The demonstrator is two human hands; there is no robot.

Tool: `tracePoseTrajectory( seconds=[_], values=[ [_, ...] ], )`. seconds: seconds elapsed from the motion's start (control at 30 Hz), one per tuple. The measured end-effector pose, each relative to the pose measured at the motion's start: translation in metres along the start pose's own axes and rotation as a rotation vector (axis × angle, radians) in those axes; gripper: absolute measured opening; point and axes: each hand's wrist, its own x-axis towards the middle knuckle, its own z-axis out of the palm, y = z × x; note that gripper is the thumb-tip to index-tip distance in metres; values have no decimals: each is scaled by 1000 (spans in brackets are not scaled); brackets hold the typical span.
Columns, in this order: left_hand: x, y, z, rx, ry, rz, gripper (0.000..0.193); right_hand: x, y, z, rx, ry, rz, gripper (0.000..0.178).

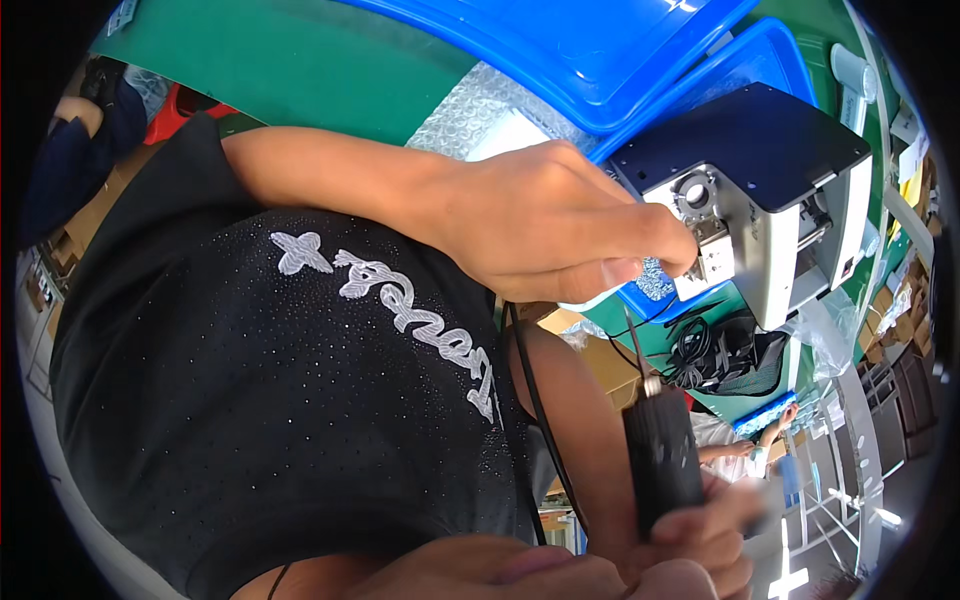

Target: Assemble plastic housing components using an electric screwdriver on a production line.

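Left hand (560, 220): extended over the near side of a boxy device with a dark flat plate (745, 150) and pale side walls. Index finger bent, its tip right at a small silver metal block (715, 260) on the device; contact cannot be confirmed from this angle. Thumb curled in just beside the index finger; cannot tell whether anything is pinched between them.

Right hand (705, 530): partly blurred, fingers clamped around the rear of a black cylindrical driver tool (662, 455) with a silver collar and thin metal bit. Bit points away from these fingers, its tip just below the left thumb in view, apart from the silver block.

Surroundings: green counter (250, 60); glossy blue plastic bins (545, 45) beyond the left hand; clear bubble wrap (455, 110) beside them; coiled black cables (695, 350) near the device.
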Motion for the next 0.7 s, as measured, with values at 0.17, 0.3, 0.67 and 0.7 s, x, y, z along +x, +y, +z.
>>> tracePoseTrajectory(
  seconds=[0.17, 0.3, 0.67, 0.7],
  values=[
    [2, -4, 3, -4, 13, 16, 29, 10, 11, 19, 106, 166, -83, 24],
    [3, -2, 1, -13, -17, -8, 28, 13, 18, 22, 147, 139, -141, 22],
    [2, -1, 6, -77, 48, -20, 19, 23, 44, 24, 275, 77, -303, 22],
    [3, -1, 7, -86, 48, -20, 19, 25, 47, 23, 376, 1, -364, 22]
  ],
)
